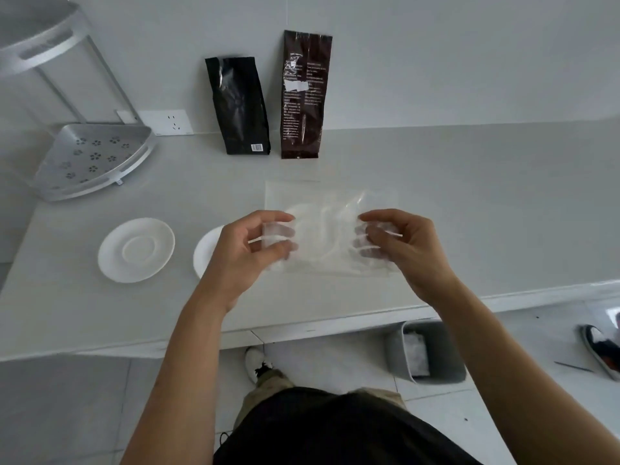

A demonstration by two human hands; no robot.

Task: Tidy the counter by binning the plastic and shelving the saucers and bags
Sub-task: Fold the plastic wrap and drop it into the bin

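Gleaming white counter (469, 203), tiled floor (335, 360)

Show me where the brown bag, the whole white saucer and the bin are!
brown bag (303, 95): head view, middle of its printed front.
white saucer (136, 250): head view, centre well.
bin (446, 347): head view, right wall.

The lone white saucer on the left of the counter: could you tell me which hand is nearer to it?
Left. The left hand is just right of the saucer; the right hand is farther right, across the plastic both hold.
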